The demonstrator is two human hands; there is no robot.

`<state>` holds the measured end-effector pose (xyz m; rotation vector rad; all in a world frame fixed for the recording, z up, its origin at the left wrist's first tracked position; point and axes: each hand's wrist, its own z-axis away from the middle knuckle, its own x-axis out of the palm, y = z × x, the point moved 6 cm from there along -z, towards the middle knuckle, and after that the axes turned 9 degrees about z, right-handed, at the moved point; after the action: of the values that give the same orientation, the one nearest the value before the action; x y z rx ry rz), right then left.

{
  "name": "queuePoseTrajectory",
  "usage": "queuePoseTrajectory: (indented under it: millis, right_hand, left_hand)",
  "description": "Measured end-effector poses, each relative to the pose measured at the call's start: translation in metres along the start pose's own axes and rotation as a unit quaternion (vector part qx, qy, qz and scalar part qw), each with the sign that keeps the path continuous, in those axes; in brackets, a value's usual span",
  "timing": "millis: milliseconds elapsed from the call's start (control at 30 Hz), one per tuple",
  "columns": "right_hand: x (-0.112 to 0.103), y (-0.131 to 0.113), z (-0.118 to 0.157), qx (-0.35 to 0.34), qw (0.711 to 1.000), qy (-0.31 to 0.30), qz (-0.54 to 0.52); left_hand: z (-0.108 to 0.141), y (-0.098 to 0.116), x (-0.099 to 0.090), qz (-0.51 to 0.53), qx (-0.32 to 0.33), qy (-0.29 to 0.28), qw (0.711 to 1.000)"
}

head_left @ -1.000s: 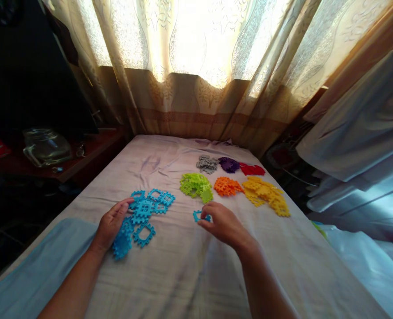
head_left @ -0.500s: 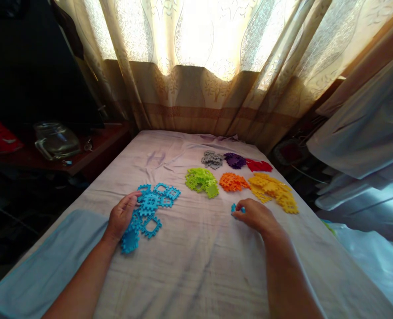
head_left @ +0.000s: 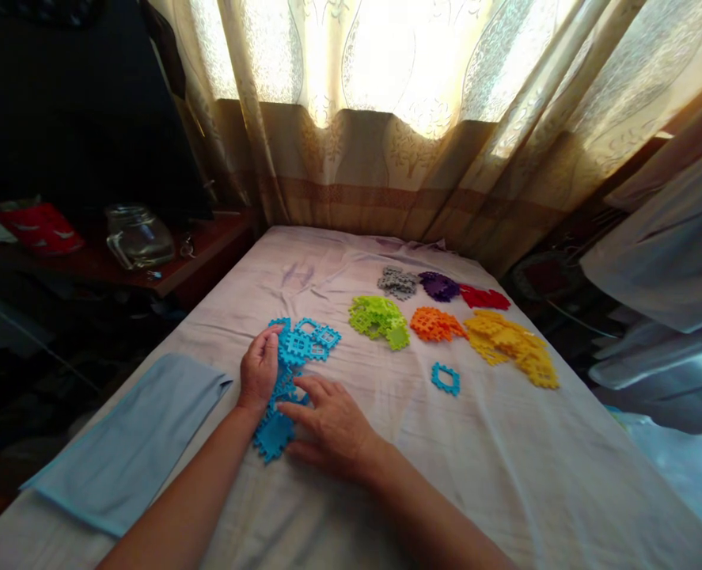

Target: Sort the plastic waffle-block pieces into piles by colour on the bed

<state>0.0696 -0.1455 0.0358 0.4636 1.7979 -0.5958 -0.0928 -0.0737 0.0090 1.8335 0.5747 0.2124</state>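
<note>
A pile of blue interlocking plastic building tiles (head_left: 297, 345) lies on the sheet, some with square windows. My left hand (head_left: 259, 370) rests along the left side of this pile, its fingers loosely bent and touching the edge tiles. Over the nearer tiles reaches my right hand (head_left: 332, 423), fingers spread, the fingertips at a framed tile; no tile is lifted in it. A single blue square frame tile (head_left: 445, 379) lies apart to the right.
Beyond lie piles of lime green (head_left: 379, 321), orange (head_left: 437, 324), yellow (head_left: 510, 344), grey (head_left: 396, 282), purple (head_left: 439, 286) and red tiles (head_left: 484, 297). A folded blue cloth (head_left: 140, 443) lies at left. A glass jar (head_left: 139, 237) stands on the side table.
My right hand has let go of the blue frame tile at the right and moved left to the blue pile. My left hand stays by the pile. The view has shifted slightly.
</note>
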Motion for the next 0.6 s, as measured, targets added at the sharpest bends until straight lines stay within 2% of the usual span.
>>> queuePoseTrajectory:
  millis: [100, 167, 400, 600]
  right_hand:
    - [0.018, 0.000, -0.003, -0.028, 0.999, 0.018, 0.022]
    - [0.022, 0.001, -0.004, -0.036, 0.998, 0.037, 0.033]
    - [0.022, 0.004, -0.005, -0.027, 0.993, 0.095, 0.069]
    - [0.014, 0.018, 0.002, 0.014, 0.984, 0.173, 0.036]
  left_hand:
    - [0.000, -0.002, -0.002, 0.008, -0.009, -0.003, 1.000]
    - [-0.001, -0.004, -0.002, 0.020, -0.016, -0.007, 1.000]
    - [0.000, -0.009, -0.003, 0.067, -0.049, -0.049, 0.995]
    - [0.006, -0.004, -0.005, 0.022, 0.002, -0.087, 0.996]
